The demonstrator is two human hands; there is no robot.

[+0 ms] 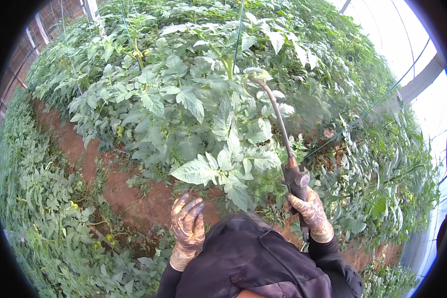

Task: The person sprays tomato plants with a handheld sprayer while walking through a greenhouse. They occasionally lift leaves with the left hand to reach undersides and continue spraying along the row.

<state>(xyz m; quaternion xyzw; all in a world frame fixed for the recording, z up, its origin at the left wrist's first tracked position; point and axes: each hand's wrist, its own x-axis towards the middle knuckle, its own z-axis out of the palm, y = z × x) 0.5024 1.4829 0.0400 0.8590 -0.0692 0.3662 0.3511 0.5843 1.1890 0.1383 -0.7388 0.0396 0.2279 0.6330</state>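
My right hand [313, 212], in a stained thin glove, is closed around the dark handle of a hand-held wand tool [295, 178]. A long, thin, curved brown rod rises from it, and its tip reaches the leaves beside a tomato plant's stem [229, 67]. A thin black cable hangs near the handle and runs over my dark jacket. My left hand [188, 223], gloved as well, is raised with loosely curled fingers and holds nothing. Just above and between both hands hangs a broad tomato leaf [223, 167].
Dense tomato plants [48, 208] grow on both sides of a bare soil path [126, 197]. Green tomatoes [110, 238] hang low at the left. A green support string [239, 37] stands upright ahead, and another line [372, 108] slants across the right, near a pale post [424, 82].
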